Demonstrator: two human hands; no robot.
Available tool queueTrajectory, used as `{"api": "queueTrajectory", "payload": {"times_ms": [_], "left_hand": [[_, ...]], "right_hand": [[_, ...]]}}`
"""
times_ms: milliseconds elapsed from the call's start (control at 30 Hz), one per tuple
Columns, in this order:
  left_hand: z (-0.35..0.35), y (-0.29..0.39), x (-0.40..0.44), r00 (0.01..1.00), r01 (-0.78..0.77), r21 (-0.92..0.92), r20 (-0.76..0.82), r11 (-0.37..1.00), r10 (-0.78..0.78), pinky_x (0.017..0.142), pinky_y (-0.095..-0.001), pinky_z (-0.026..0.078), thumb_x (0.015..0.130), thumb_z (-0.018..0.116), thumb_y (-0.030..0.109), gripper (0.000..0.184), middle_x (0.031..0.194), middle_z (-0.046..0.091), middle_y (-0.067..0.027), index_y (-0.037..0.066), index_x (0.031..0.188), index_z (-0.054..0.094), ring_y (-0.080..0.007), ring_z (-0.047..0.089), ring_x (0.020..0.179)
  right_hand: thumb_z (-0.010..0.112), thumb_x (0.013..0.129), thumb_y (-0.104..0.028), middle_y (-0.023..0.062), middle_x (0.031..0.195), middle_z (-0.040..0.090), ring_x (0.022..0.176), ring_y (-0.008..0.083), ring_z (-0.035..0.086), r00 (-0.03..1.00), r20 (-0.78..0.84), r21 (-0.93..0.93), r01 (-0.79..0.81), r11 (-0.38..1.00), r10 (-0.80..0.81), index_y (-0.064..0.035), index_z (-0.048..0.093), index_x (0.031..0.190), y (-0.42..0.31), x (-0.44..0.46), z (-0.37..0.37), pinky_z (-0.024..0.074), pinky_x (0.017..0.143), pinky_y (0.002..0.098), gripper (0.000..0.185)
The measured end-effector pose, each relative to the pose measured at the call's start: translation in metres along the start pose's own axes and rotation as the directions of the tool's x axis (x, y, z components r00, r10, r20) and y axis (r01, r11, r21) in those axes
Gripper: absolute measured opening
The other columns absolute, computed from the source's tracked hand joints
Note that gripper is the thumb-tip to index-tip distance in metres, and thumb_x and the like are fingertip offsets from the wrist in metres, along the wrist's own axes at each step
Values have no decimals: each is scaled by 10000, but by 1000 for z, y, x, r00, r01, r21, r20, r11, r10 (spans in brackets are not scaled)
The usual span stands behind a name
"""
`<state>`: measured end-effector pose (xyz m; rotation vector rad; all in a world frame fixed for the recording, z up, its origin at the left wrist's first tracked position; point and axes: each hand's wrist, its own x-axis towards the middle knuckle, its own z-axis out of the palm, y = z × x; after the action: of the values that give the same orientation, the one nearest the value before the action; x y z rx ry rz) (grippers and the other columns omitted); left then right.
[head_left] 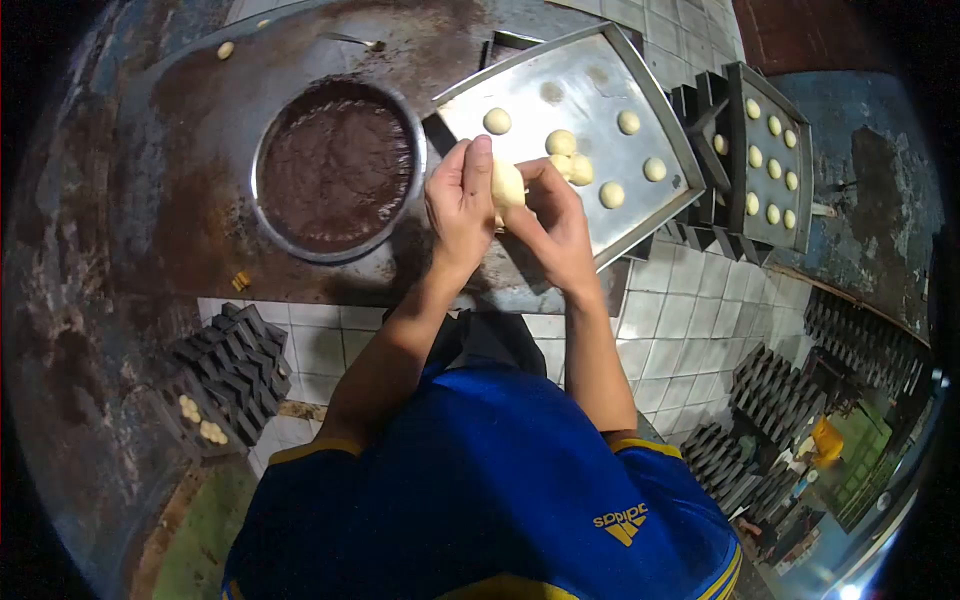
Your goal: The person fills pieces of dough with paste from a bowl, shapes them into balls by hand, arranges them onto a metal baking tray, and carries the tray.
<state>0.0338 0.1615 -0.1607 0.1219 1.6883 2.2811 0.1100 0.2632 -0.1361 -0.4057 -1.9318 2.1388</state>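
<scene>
Between my two hands is a lump of pale dough point(508, 184), over the near left corner of a metal baking tray. My left hand point(464, 205) has its fingers closed around the dough from the left, thumb up. My right hand point(556, 230) grips the dough from the right, its thumb and fingers pressed on it. Several round dough balls lie on the baking tray point(675, 120); a few of them, such as this dough ball point(561, 143), cluster just beyond my right fingers. Left of my hands stands a round metal bowl point(262, 205) of dark brown filling point(335, 165).
A spoon-like utensil point(352, 41) lies beyond the bowl on the stained table point(190, 130). At the right, another tray point(795, 235) holds rows of dough balls. Dark stacked trays point(225, 365) stand low at the left, and more stacks point(780, 395) are at the right on the tiled floor point(665, 330).
</scene>
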Motion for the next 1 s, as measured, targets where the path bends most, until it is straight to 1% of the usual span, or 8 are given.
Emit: {"api": "queueTrajectory", "payload": {"times_ms": [167, 333, 467, 533, 700, 800, 933, 1000], "left_hand": [[-54, 41, 4, 992, -16, -181, -124, 983, -6, 656, -266, 482, 1134, 501, 348, 403, 855, 679, -15, 52, 910, 658, -86, 628, 757], [-118, 73, 11, 979, 193, -427, 17, 884, -205, 675, -283, 502, 1082, 306, 623, 599, 922, 683, -55, 111, 1071, 616, -149, 661, 816], [-174, 0, 2, 886, -297, 187, 419, 936, 197, 940, -379, 563, 920, 781, 219, 503, 1127, 732, -87, 52, 1353, 586, -227, 695, 1085], [-189, 3, -32, 933, -198, -4, 308, 980, 189, 1043, -377, 535, 819, 867, 119, 584, 1215, 730, -110, 39, 1352, 640, -242, 694, 1158], [-260, 12, -32, 960, -133, 537, 278, 833, -25, 1033, -400, 541, 811, 862, 94, 517, 1220, 747, -143, -4, 1283, 674, -267, 705, 1159], [-320, -10, -42, 991, 55, 627, 59, 777, -118, 1023, -412, 543, 821, 847, 89, 477, 1205, 746, -163, -15, 1257, 682, -297, 708, 1145], [-446, -56, -62, 959, -281, 812, 258, 511, 118, 998, -425, 546, 793, 877, 88, 580, 1194, 735, -175, -33, 1302, 626, -329, 712, 1119], [-462, -58, -60, 991, 74, 666, 35, 742, -131, 1006, -419, 547, 796, 860, 51, 586, 1205, 728, -170, -28, 1319, 607, -304, 712, 1126]], "right_hand": [[740, 1009, -133, 30, 863, 748, 763, 73, 649, 962, -261, 13, 87, 996, -81, 51, 758, 1003, -16, 28, 89, 522, 688, 246, 185], [725, 1033, -193, 33, 927, 756, 809, 75, 656, 972, 53, 91, -234, 968, 230, 66, 764, 1056, -58, 29, 124, 532, 715, 253, 263], [693, 1047, -256, 97, 965, 745, 906, 139, 673, 952, 295, -168, -30, 985, 79, 52, 766, 1130, -64, 17, 149, 534, 775, 310, 327], [630, 1071, -334, 175, 899, 711, 807, 220, 677, 981, 160, -499, -18, 867, 113, 40, 768, 1120, -47, 15, 151, 524, 748, 354, 401], [657, 987, -579, 240, 911, 747, 868, 423, 746, 927, 19, -818, -201, 538, 375, 40, 736, 1074, 141, -26, 111, 580, 809, 494, 631], [574, 1044, -265, 232, 1217, 705, 1053, 434, 717, 856, -74, -977, -166, 137, 512, -8, 668, 1178, 296, -110, 83, 555, 903, 561, 305], [536, 1018, -171, 190, 1101, 717, 974, 410, 722, 936, 237, -967, 200, 161, 262, -46, 601, 1182, 267, -128, 86, 584, 886, 539, 216], [554, 992, -146, 183, 1093, 707, 972, 409, 716, 919, 260, -932, 160, 325, 295, -51, 607, 1193, 224, -99, 95, 583, 890, 532, 229]]}}
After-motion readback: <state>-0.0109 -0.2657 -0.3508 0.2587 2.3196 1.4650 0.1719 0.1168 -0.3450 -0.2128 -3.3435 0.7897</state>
